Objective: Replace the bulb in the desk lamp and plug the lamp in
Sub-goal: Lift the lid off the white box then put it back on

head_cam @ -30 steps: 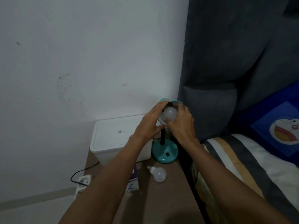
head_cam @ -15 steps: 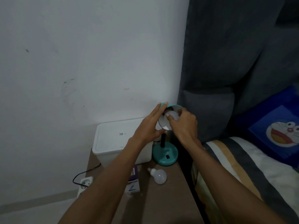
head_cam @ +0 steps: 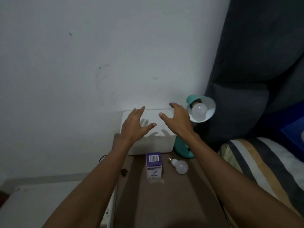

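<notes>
- The left hand hovers above the white lidded box, fingers spread and slightly curled, holding nothing.
- The right hand hangs beside it, also spread and empty, just left of the lamp shade; the two hands are apart, palms turned toward each other.
- Both hands cast finger shadows on the box lid.
- The desk lamp stands on the table at the box's right end: teal shade with a white inside, tilted toward the camera, and a teal base partly hidden behind the right forearm.
- A white bulb sits in the lamp's socket, unlit.
- A second white bulb lies on its side on the table, near the lamp base, its screw cap pointing toward the box.
- A small purple-and-white carton stands upright just left of the loose bulb; a barcode shows on its top flap (the print on the front face is too blurred to read).
- A thin black cord shows at the table's left edge, mostly covered by the left forearm; where it ends cannot be seen.
- A small dark thing beside that forearm is too dim to identify.
- On the right, a striped bed cover and a dark headboard are cut off by the frame edge.
</notes>
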Available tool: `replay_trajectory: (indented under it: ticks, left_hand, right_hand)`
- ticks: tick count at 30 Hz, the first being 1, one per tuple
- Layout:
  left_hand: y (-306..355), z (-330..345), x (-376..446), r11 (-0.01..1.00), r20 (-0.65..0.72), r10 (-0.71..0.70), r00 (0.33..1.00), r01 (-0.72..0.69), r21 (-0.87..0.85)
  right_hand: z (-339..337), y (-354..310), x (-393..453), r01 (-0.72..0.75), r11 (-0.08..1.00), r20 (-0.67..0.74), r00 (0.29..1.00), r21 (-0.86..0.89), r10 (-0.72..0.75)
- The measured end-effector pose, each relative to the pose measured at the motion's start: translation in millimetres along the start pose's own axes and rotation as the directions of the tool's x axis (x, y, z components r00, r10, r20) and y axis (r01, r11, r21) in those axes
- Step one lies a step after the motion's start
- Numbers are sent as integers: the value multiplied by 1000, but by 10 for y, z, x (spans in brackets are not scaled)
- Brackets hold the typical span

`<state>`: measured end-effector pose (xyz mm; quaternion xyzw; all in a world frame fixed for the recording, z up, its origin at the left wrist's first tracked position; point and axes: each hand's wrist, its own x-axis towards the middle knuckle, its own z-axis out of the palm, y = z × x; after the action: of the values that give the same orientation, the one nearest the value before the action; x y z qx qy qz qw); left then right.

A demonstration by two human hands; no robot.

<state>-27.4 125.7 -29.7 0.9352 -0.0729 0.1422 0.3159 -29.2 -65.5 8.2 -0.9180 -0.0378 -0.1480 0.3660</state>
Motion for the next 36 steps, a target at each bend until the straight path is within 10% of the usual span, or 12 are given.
replay_trajectory:
  ticks: [10, 36]
  left_hand:
    - [-783, 73, 7, 957, 181, -279, 943, 288, -28]
    - [-582, -392, -278, 974, -43, -23, 999, 13, -226]
  right_hand:
    - [587, 581, 70, -194, 974, 263, 940, -114, 217]
    - [329, 287, -152, -29, 997, 131, 991, 70, 19]
